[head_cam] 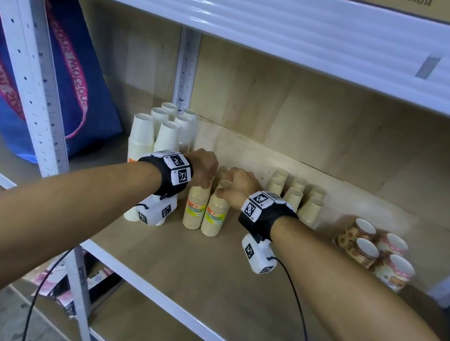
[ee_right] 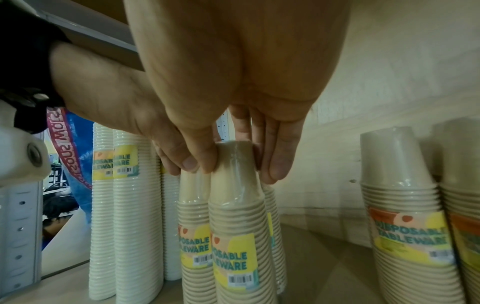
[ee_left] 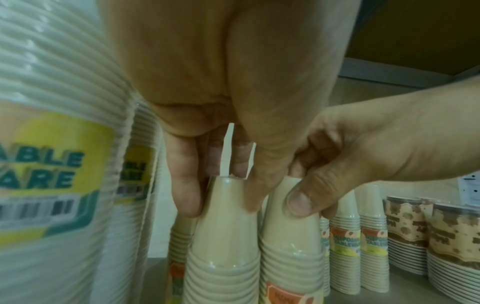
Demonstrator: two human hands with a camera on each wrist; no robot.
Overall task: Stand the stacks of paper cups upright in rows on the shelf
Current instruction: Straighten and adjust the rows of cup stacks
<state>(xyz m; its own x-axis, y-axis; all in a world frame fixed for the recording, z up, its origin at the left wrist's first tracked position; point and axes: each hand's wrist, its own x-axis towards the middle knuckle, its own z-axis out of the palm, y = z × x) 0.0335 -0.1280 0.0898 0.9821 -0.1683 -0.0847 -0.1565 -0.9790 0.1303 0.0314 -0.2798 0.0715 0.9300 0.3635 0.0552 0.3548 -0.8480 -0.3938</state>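
Observation:
Two tan, plastic-wrapped paper cup stacks stand upright side by side mid-shelf. My left hand (head_cam: 204,171) grips the top of the left tan stack (head_cam: 196,209); in the left wrist view its fingers (ee_left: 188,197) and thumb curl round the top cup (ee_left: 226,218). My right hand (head_cam: 233,186) grips the top of the right tan stack (head_cam: 215,217); in the right wrist view the thumb (ee_right: 201,162) and fingers pinch that stack's top cup (ee_right: 235,179). More tan stacks stand just behind these two, partly hidden by my hands.
Tall white cup stacks (head_cam: 162,131) stand in rows at the left. Several tan stacks (head_cam: 297,194) stand to the right, with patterned cup stacks (head_cam: 375,251) beyond them. A blue bag (head_cam: 66,73) leans past the shelf post. The wooden shelf board (head_cam: 203,269) has a white front rail.

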